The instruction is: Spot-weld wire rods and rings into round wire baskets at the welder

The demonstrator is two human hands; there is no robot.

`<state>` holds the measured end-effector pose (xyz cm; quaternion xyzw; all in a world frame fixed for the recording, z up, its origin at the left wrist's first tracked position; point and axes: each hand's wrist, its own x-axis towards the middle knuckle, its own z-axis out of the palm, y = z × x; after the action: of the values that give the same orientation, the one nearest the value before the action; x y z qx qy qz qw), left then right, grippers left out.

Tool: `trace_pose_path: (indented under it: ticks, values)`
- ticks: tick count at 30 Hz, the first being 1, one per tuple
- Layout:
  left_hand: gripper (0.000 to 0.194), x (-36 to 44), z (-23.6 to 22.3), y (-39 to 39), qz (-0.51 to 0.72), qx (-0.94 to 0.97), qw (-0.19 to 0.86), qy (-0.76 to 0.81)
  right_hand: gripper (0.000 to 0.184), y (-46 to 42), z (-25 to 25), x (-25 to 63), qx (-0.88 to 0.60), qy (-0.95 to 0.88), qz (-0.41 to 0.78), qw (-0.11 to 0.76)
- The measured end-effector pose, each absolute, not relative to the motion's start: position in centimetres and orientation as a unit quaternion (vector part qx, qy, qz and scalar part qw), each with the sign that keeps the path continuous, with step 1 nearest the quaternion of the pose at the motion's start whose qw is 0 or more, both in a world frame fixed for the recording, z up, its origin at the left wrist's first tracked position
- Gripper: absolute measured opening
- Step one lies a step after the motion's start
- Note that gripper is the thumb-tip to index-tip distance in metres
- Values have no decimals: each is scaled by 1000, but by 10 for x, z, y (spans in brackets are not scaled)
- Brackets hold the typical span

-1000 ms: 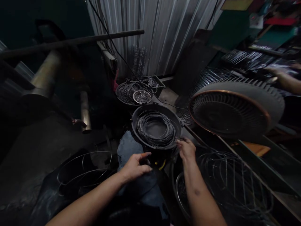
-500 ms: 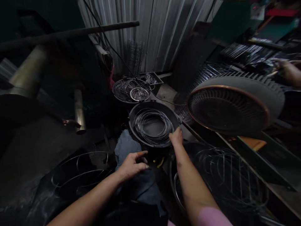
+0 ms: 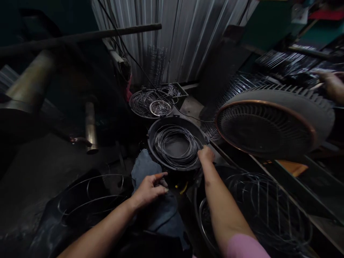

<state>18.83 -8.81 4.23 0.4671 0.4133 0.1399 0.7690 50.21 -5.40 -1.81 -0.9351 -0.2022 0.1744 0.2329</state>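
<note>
Head view: a person's right hand (image 3: 206, 156) reaches the near right edge of a black round basin (image 3: 174, 123), its fingers pressed together, with the fingertips (image 3: 202, 152) at the rim, though the dim light makes it hard to tell whether they grip it. A loose coil of thin wire (image 3: 177, 147) lies inside the basin, up and to the left of those fingertips, and its round shape gives it no long axis. The right hand is clearly the nearer; the left hand (image 3: 149, 191) sits lower and well apart, its fingers slightly spread and curled, apparently empty, above a blue denim cloth (image 3: 143, 166). A ring of bare basin floor surrounds the coil, leaving open room inside the rim. To the right, a big round fan (image 3: 271, 125) looms beside the basin, while wire hoops (image 3: 268, 211) fill a pan below the right forearm. Across the fan, a co-worker's hand (image 3: 331, 86) works at the top right, apart from the person's own.
</note>
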Motion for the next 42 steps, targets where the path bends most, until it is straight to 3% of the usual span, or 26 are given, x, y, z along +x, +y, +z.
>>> trace_pose_path:
  ticks: [9, 11, 14, 16, 19, 25, 29, 33, 37, 42]
  values:
    - [95, 199, 58, -81, 134, 306, 834, 439, 23, -118, 26, 499, -814, -117, 289, 490]
    - [81, 207, 56, -80, 147, 262, 846, 439, 25, -142, 37, 489, -753, -104, 334, 557]
    - [45, 224, 51, -78, 185, 218, 865, 412, 37, -176, 53, 469, -651, -77, 397, 643]
    - [27, 234, 50, -73, 208, 183, 874, 400, 46, -194, 61, 455, -628, -76, 422, 649]
    - [17, 239, 54, -61, 257, 153, 867, 398, 55, -209, 64, 438, -613, -78, 455, 641]
    - [36, 212, 71, -36, 373, 232, 809, 390, 42, -172, 45, 445, -561, -64, 506, 652]
    - [36, 197, 83, -31, 393, 238, 786, 413, 27, -109, 48, 464, -591, -87, 460, 657]
    - [37, 198, 90, -34, 384, 228, 790, 421, 26, -82, 65, 473, -619, -91, 388, 677]
    - [41, 208, 91, -41, 348, 236, 803, 422, 33, -115, 87, 474, -649, -96, 210, 725]
    - [51, 223, 92, -53, 299, 268, 827, 392, 25, -172, 128, 465, -657, -92, 38, 748]
